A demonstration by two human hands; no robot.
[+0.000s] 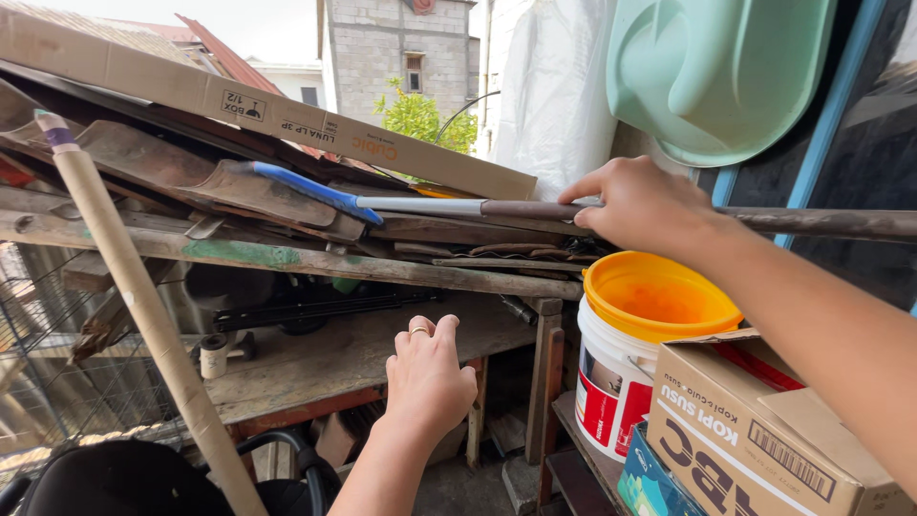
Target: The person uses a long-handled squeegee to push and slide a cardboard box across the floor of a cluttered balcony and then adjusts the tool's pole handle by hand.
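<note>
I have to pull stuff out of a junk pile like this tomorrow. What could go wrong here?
The right hand grips a long pole wedged under a cardboard box and among loose planks; tugging it may shift or drop the stack. The left hand rests on a rough wooden shelf below, where falling pieces could land. The pole's rear end could knock the orange bucket.

The right hand (642, 203) is raised on the far right, forearm stretched out, fingers curled closed. The left hand (429, 375) reaches forward lower, nearer, knuckles up, fingers loosely bent.
</note>
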